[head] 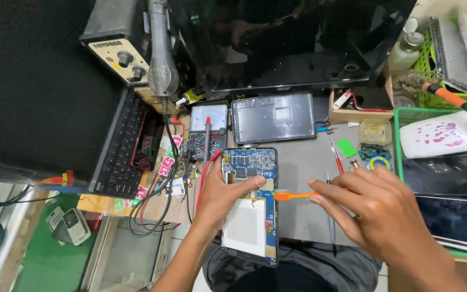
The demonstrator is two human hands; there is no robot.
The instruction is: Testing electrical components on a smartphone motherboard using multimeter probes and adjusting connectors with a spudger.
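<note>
An opened tablet (249, 205) lies back-side up near the front edge of the grey work surface (304, 162), its blue circuit board and pale battery pack exposed. The left hand (220, 197) rests on the tablet's left edge — thumb stretched across the board, the other fingers curled around the side, steadying it. The right hand (377, 208) comes in from the right, its fingers closed in a pinch on the handle of an orange toothbrush (293, 195), whose bristle end sits on the board just beside the left thumb. Just behind the tablet lies its detached grey back cover (273, 118), with an analog multimeter (207, 130) to its left, red and black probe leads trailing off it. A laptop keyboard (117, 143) sits further left — a hot-air rework station (115, 46) above it. A screwdriver (331, 211) lies near the right hand, and a green basket (406, 111) stands at the right.
</note>
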